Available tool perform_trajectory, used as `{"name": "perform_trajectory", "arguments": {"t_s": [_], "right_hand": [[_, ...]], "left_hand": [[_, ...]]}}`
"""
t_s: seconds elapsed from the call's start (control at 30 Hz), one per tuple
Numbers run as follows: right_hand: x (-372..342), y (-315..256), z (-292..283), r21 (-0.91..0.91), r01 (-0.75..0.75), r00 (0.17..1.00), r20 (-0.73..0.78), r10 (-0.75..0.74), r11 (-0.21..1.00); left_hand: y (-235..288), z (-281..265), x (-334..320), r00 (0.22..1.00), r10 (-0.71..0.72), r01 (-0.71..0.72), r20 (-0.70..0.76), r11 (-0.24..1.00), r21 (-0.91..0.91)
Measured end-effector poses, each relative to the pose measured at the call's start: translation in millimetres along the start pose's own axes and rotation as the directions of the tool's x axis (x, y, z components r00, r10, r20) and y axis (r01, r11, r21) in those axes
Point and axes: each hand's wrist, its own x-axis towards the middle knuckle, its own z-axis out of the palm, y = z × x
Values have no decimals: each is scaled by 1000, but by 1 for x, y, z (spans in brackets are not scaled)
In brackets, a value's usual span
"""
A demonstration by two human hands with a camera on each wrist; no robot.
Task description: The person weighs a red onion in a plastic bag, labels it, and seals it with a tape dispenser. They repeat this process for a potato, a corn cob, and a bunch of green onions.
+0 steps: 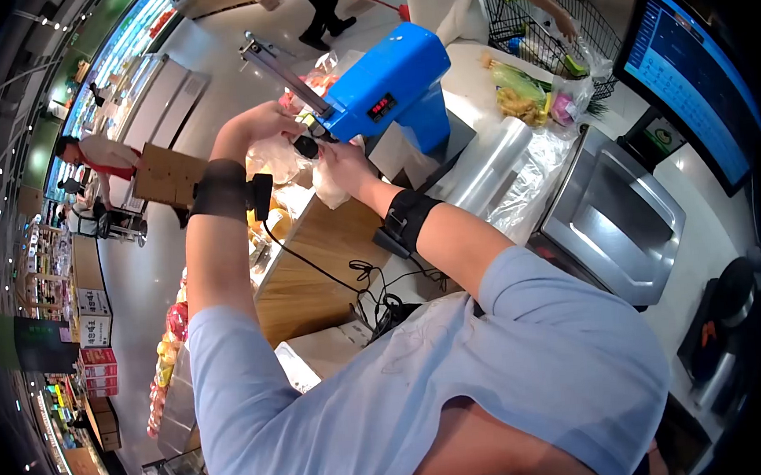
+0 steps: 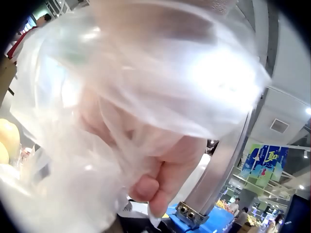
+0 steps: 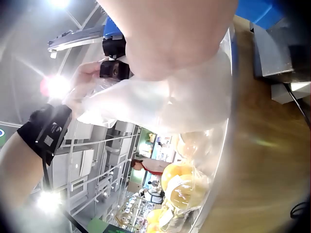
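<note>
A clear plastic bag (image 1: 331,190) is stretched between my two hands, close to the black front end of a blue bag-sealing machine (image 1: 395,73) with a red digital display. My left hand (image 1: 262,122) grips the bag on the far side of that end. In the left wrist view the film (image 2: 58,141) drapes over the hand and blurs it; its fingertips (image 2: 146,188) are curled near the machine's metal arm (image 2: 214,170). On the near side my right hand (image 1: 347,169) pinches the bag, which hangs below it in the right wrist view. The bag's contents are hidden.
Wrapped yellow fruit (image 3: 182,187) lies beside the wooden counter (image 1: 304,278). A roll of clear film (image 1: 490,168), a metal scale (image 1: 613,221) and a monitor (image 1: 696,83) stand to the right. Cables (image 1: 376,300) trail below. Another person's arm (image 1: 540,1) reaches over a shopping cart (image 1: 523,7).
</note>
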Motion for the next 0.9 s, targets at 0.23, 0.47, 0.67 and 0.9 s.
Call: {"name": "perform_trajectory", "arguments": {"t_s": [0.23,0.47,0.67,0.9], "right_hand": [[-27,-32,-23,16,-204,970,140,199,979],[-45,-54,-101,60,-12,992,127,5,998],[-42,-48,-219,-465,337,913,-51,-405,819],[-74,-14,-359,-223,-326,805,-575,146,919]], "left_hand": [[-21,19,-6,966,240,-179,-95,887,425],[116,52,-80,939,184,-150,-291,979,135],[172,103,-7,889,245,-361,-387,895,-261],[226,129,122,963,181,-244,-201,266,-933]]}}
